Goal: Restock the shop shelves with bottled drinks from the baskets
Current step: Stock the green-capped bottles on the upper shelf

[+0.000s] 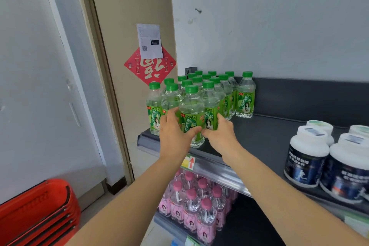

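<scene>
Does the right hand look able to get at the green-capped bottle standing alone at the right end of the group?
Probably yes: bare shelf lies between the right hand and the end bottle, though its fingers must first release the front bottle they grip.

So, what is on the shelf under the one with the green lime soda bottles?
Pink-capped bottles with pink labels stand in rows on the lower shelf. How far the rows go back cannot be seen: the upper shelf covers them.
</scene>
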{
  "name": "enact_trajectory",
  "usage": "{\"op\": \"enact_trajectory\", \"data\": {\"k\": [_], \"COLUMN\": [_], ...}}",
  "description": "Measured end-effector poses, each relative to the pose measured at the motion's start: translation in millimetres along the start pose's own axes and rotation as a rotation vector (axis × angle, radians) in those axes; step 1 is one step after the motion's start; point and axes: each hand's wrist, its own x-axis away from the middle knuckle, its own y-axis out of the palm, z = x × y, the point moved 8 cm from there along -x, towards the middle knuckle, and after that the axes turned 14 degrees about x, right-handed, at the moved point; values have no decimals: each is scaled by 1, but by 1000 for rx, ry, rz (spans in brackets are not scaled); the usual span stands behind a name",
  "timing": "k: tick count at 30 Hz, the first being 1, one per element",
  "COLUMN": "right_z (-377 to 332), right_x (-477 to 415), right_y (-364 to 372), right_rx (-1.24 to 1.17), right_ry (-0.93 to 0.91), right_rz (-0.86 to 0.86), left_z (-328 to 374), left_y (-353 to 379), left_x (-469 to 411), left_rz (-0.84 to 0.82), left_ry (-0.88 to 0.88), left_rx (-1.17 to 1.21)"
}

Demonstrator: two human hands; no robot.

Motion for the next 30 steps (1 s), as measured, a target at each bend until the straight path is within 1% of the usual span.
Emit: {"op": "enact_trajectory", "data": {"k": [3, 5, 6, 8, 9, 10, 12, 13, 16, 18, 21, 23, 26, 30], "right_z": [-5, -7, -12, -30, -41, -51, -61, -60, -34, -4, 48, 77, 112, 161], "right_x": [4, 7, 11, 28, 40, 54, 77, 85, 100, 107, 124, 139, 158, 183], "right_y": [1, 0, -2, -2, 5, 17, 57, 82, 162, 219, 298, 341, 389, 445], "right_rx": [41, 87, 133, 214, 229, 236, 251, 261, 310, 391, 506, 579, 624, 678], "right_ry": [25, 26, -12, -170, -271, -367, -500, -532, -530, -491, -432, -406, -360, -374], "right_rz": [-11, 25, 85, 240, 289, 294, 200, 130, -94, -237, -502, -641, -749, -835], "left_z": [-3, -7, -10, -18, -24, -33, -59, -79, -156, -219, -314, -362, -412, -466], "left_y": [0, -2, -7, -22, -32, -44, -68, -81, -127, -158, -205, -232, -262, -274], "left_x": [1, 4, 5, 11, 14, 19, 31, 40, 80, 119, 196, 243, 297, 359], "left_rz": [-30, -66, -76, -71, -62, -52, -41, -41, -65, -87, -96, -97, -71, -72], "left_ry": [-40, -50, -46, -36, -30, -23, -17, -41, -207, -386, -759, -912, -1029, -1135], "left_rx": [32, 49, 62, 86, 94, 97, 82, 61, -45, -131, -134, -158, -209, -205]}}
